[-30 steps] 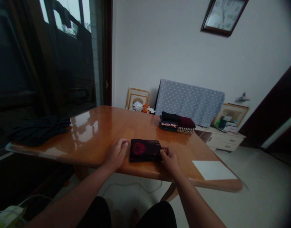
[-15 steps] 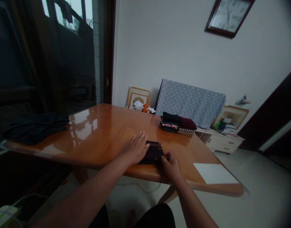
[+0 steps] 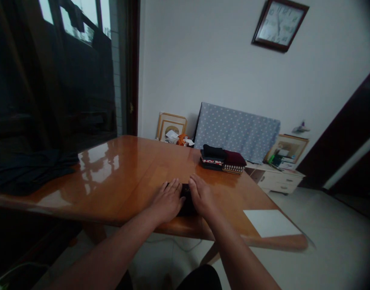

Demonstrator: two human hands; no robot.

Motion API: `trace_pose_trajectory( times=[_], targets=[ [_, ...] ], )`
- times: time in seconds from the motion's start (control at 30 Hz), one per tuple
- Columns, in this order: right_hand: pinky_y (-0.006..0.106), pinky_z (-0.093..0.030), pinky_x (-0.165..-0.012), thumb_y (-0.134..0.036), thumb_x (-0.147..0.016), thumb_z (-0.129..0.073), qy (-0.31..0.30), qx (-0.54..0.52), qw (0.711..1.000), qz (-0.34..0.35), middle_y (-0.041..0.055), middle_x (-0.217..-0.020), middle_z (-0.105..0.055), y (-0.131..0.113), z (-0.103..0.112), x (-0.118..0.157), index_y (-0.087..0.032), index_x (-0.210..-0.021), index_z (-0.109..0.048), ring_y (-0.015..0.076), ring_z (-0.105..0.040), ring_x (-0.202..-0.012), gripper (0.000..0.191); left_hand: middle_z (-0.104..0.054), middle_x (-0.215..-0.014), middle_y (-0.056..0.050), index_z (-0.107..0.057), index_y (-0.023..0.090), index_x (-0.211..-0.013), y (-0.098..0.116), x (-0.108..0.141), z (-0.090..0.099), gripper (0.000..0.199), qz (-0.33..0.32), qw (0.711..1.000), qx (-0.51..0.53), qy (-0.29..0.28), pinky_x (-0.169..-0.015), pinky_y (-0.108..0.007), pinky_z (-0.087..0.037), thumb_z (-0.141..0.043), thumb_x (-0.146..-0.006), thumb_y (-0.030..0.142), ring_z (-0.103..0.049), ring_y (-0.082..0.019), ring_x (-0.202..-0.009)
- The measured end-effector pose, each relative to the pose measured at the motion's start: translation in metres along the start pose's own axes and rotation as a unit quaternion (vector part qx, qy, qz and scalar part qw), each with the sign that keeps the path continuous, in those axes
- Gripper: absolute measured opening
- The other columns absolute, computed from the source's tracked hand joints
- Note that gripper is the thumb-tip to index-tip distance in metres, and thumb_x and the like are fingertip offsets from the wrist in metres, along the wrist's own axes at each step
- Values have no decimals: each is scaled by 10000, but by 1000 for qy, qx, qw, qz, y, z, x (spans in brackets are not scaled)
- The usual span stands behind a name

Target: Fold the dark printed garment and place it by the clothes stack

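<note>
A plain white-walled room with a tilted wall clock [image 3: 279, 25] holds a glossy honey-brown wooden surface [image 3: 127, 177], with a dark glazed door along its far left side. A folded black fabric bundle [image 3: 187, 200] lies near the surface's front edge, about midway along it, mostly covered by the person's left hand [image 3: 166, 200] and right hand [image 3: 202, 196]. Both hands lie flat and open on either side of it, and the fingers [image 3: 172, 187] are extended and unclenched, resting on the bundle rather than pinching it. It looks soft, light and limp, and it may slide easily on the varnish, so it would probably handle best with flat palms or a hold along its folded sides. Small pale lettering shows on its top, too tiny to read. Toward the far edge sits a stack of folded clothes [image 3: 221, 159] in black, maroon and striped fabric, with a red-and-white printed band. A crumpled navy garment [image 3: 30, 171] lies at the left edge, and a white rectangular sheet [image 3: 271, 222] lies at the right corner.
</note>
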State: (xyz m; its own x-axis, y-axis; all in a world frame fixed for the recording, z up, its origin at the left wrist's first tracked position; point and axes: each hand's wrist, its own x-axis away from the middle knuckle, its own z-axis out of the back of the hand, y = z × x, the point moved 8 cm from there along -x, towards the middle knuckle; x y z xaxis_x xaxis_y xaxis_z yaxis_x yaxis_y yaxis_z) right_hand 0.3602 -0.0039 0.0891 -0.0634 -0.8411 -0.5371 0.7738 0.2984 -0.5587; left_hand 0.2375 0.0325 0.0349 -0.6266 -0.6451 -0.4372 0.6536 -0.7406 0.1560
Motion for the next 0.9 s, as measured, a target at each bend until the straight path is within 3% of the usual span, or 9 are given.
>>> trace_pose_trajectory(
  times=[0.1,0.2,0.43,0.9],
  targets=[
    [459,-174,-1199,-577,-996,-287,-103,67,992,-15,151,-1534,-417,7,-39,-7,-119,-1422,-515,290,-278,-1472,666,-403,-1551,-155,-394,150,-1505,1,0,-2,584,-10,1000,-1,-15,-1193,-495,-158,-332,-981,402,-280,-286,-1476],
    [480,-122,-1209,-628,-987,-241,-161,109,979,-62,165,-1564,-354,25,-58,-4,-93,-1472,-443,290,-207,-1497,749,-399,-1549,-174,-440,126,-1479,-1,-1,-4,580,-3,1000,-7,-18,-1189,-501,-174,-331,-973,388,-293,-298,-1469],
    [478,-98,-1216,-699,-959,-197,-169,109,975,-98,161,-1587,-298,33,-58,0,-96,-1504,-391,287,-160,-1508,836,-412,-1536,-191,-467,91,-1459,-6,-4,-11,594,23,1000,-9,-19,-1188,-509,-196,-371,-948,380,-309,-316,-1460],
    [480,-109,-1224,-675,-976,-186,-183,113,970,-110,127,-1582,-321,38,-62,0,-125,-1513,-382,266,-194,-1502,792,-411,-1547,-146,-497,100,-1437,-4,-5,-7,574,41,999,-9,-25,-1214,-519,-157,-391,-935,356,-286,-301,-1473]
  ],
)
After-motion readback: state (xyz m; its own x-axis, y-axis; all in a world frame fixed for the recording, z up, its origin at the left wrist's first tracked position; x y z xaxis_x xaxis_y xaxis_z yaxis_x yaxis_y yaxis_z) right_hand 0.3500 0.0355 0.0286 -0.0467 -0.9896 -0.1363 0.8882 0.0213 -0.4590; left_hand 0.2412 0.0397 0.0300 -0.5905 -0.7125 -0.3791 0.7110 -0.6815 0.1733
